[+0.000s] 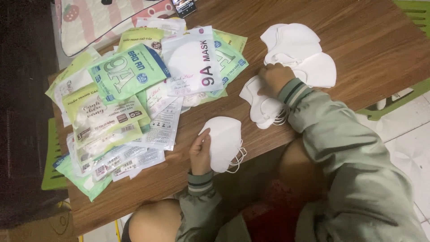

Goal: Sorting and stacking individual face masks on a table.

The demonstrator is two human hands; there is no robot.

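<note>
My left hand [200,152] grips a folded white face mask [224,141] by its left edge, near the front edge of the brown wooden table [354,49]; the mask's ear loops hang off to the right. My right hand [274,78] rests with curled fingers on a stack of white masks [262,107] lying flat on the table. Whether it pinches one of them I cannot tell. Another heap of white masks [298,51] lies just beyond that hand. Both arms wear grey-green sleeves with striped cuffs.
A spread pile of green and white mask packets [121,98] covers the table's left half. One white packet [192,60] lies on top near the middle. A pink patterned cloth [103,20] and a dark phone [184,6] sit at the far edge. My knees are under the near edge.
</note>
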